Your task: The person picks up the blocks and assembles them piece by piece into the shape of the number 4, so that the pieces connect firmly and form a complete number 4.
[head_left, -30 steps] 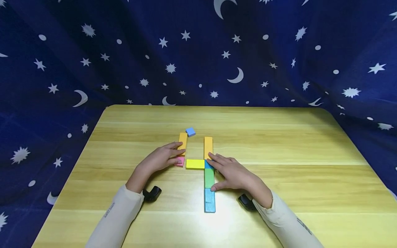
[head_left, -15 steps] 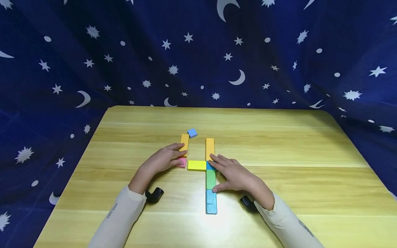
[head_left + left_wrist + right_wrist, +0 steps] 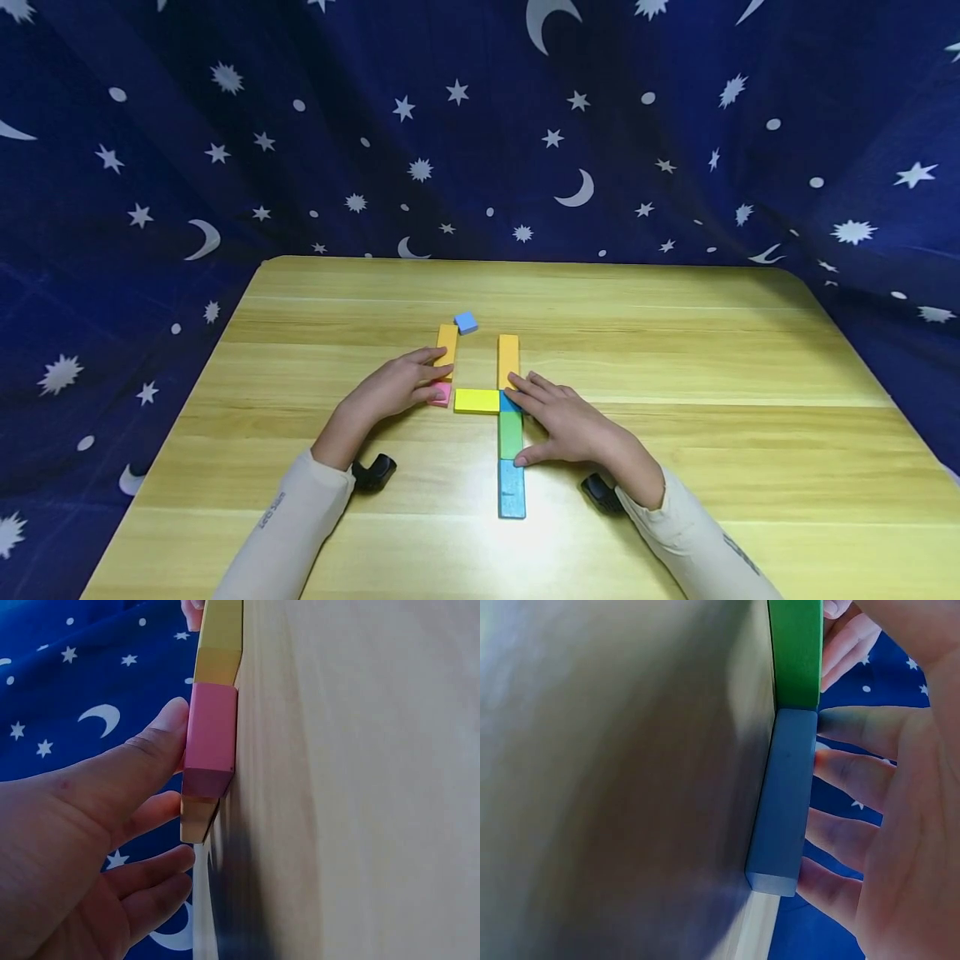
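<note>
My left hand point(image 3: 397, 385) lies over an orange block point(image 3: 447, 337) and a pink block point(image 3: 442, 395); the left wrist view shows the thumb point(image 3: 169, 724) against the pink block point(image 3: 212, 727). My right hand point(image 3: 572, 423) rests with spread fingers on a column of blocks: an orange block point(image 3: 508, 358), a blue block point(image 3: 507, 402), a green block point(image 3: 510, 437) and a light-blue block point(image 3: 512, 492). Its fingertips reach the blue block and its thumb the green and light-blue seam. From the blue one, a yellow block point(image 3: 477, 402) extends left, with a narrow gap before the pink block.
A small blue square block point(image 3: 466, 322) lies at an angle beside the far end of the left orange block. All of it is on a wooden table point(image 3: 675, 350). Behind hangs a dark blue cloth point(image 3: 480, 175) with stars and moons. Black wrist devices point(image 3: 375, 473) sit under the sleeves.
The whole head view has shifted slightly right and down. Both hands and the blocks keep their places relative to each other.
</note>
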`<action>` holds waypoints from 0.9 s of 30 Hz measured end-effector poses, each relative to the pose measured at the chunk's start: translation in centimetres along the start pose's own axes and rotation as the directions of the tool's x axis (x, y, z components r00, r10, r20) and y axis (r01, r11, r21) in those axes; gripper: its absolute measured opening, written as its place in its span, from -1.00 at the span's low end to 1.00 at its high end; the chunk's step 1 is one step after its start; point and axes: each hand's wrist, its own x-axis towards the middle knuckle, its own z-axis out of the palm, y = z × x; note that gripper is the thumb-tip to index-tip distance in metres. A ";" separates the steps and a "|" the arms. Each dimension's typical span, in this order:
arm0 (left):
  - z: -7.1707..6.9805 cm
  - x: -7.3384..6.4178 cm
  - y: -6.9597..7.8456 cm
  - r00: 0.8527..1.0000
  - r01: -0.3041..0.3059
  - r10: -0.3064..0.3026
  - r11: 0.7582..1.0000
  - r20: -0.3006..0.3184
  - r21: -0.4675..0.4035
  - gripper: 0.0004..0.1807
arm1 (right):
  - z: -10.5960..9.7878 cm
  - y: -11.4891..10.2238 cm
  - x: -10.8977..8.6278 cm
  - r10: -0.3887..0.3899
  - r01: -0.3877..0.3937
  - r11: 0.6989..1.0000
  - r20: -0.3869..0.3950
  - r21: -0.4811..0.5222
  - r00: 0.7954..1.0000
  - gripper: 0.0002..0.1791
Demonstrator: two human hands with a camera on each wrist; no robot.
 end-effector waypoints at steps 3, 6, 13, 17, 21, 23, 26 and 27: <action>0.0 -0.1 -0.1 1.000 -0.002 0.002 1.000 -0.001 0.000 -0.52 | 0.1 0.0 0.1 -0.004 0.004 1.000 0.001 0.002 1.000 0.00; 0.0 -0.2 -0.2 1.000 0.000 0.000 1.000 0.003 -0.006 -0.52 | 0.1 -0.1 0.1 -0.009 0.009 1.000 -0.001 0.006 1.000 0.00; -0.1 0.0 -0.3 1.000 -0.008 0.008 1.000 -0.004 -0.012 -0.52 | 0.0 -0.1 0.1 -0.012 0.012 1.000 -0.018 0.000 1.000 0.01; -0.2 0.0 -0.2 1.000 -0.001 0.001 1.000 0.002 -0.014 -0.52 | 0.0 0.0 0.1 -0.022 0.022 1.000 -0.028 -0.002 0.999 0.00; -0.1 0.1 -0.1 1.000 0.000 0.000 1.000 0.006 -0.013 -0.52 | -0.4 0.2 0.1 -0.021 0.021 1.000 -0.055 -0.004 0.998 -0.03; 0.0 0.1 -0.1 1.000 -0.004 0.004 1.000 0.005 -0.010 -0.51 | -1.1 0.4 0.5 -0.026 0.024 1.000 -0.089 -0.016 0.996 -0.07; 0.2 0.1 -0.2 1.000 -0.010 0.010 1.000 0.002 -0.012 -0.51 | -3.1 0.7 1.9 -0.037 0.031 0.998 -0.130 -0.050 0.991 -0.16; 0.3 0.1 -0.2 1.000 -0.015 0.015 1.000 -0.002 -0.015 -0.51 | -3.8 0.8 2.6 -0.040 0.030 0.997 -0.141 -0.069 0.989 -0.20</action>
